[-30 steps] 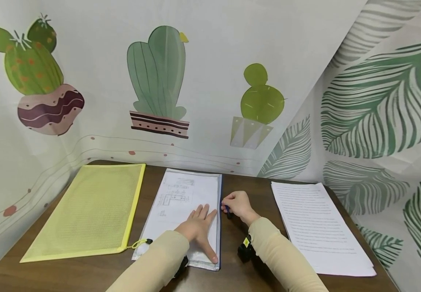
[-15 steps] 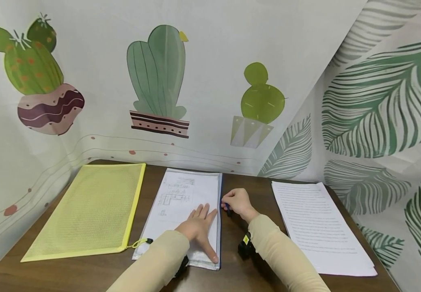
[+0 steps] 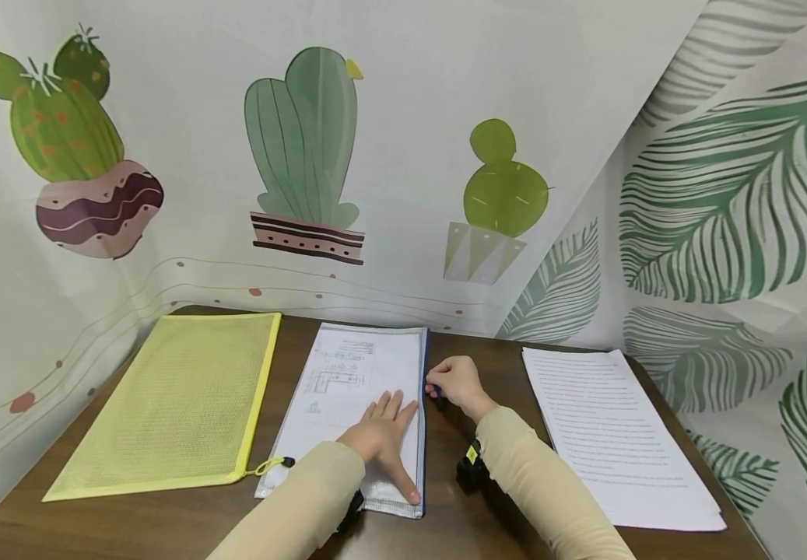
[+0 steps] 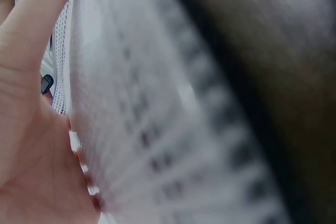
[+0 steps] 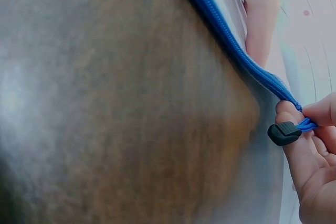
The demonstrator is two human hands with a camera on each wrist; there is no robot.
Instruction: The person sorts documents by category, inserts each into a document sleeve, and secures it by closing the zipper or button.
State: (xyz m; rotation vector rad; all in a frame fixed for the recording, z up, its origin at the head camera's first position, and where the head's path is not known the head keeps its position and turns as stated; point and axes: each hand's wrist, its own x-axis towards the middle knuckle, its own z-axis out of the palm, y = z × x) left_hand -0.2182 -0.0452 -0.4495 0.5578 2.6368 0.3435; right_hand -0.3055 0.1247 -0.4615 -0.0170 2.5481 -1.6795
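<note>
A clear mesh zipper pouch lies in the middle of the table with a printed drawing sheet showing through it. My left hand rests flat on the pouch, fingers straight and spread. Along the pouch's right edge runs a blue zipper. With thumb and fingers my right hand pinches the blue cord pull near the zipper slider, about midway along that edge. The pull's black end hangs out past the fingers in the right wrist view. The slider itself is hidden by the fingertips.
To the left lies a yellow mesh pouch, its yellow cord reaching the clear pouch's lower left corner. A stack of printed paper sits on the right of the brown table. Behind hangs a cactus-print curtain.
My right hand, pinching the zipper pull, has edged slightly away from me along the pouch's right edge. The left hand stays pressed on the pouch.
</note>
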